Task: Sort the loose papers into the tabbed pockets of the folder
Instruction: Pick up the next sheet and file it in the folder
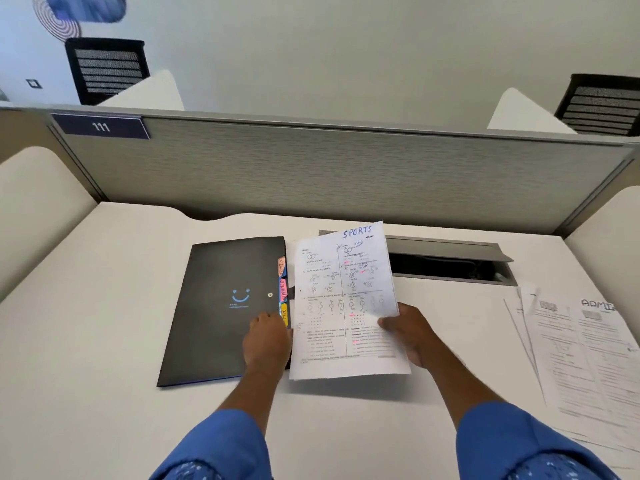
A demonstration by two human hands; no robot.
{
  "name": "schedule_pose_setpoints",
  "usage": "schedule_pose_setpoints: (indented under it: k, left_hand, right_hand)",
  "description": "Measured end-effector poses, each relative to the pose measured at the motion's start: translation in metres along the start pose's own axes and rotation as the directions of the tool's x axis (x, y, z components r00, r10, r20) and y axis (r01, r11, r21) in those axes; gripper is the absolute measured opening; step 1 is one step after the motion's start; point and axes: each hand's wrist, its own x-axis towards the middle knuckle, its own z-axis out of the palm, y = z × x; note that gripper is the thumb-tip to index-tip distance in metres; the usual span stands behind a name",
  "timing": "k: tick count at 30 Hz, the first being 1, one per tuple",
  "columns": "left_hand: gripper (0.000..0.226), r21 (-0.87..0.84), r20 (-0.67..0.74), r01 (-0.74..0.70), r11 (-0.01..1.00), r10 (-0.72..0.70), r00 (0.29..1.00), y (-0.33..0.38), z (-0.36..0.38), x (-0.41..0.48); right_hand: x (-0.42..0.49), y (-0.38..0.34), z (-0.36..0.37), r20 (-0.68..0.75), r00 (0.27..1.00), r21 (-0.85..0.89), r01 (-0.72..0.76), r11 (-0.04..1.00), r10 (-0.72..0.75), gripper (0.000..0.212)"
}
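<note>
The right hand (406, 336) is pinching the SPORTS sheet (341, 289) beside the closed folder (218, 313) on the table (104, 306). The left hand (266, 341) is touching its tabs (283, 289), grip unclear. Held by one edge, the sheet is risking buckling or misfiling.

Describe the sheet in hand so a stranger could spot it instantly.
On the white desk, look just right of the black folder with the blue smiley logo. The white printed sheet is raised there, pinched at its right edge by the right hand. Unlike the paper pile far right, topped ADMIN, it has SPORTS handwritten in blue on top.
</note>
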Motion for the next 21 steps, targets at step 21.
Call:
schedule_pose_setpoints:
  k: [21]
  left_hand:
    - [0.021,0.111,0.071,-0.024,0.994,0.016,0.997,0.000,-0.003,0.025]
  right_hand:
    - [0.007,0.000,0.004,0.043,0.999,0.046,0.010,0.999,-0.012,0.037]
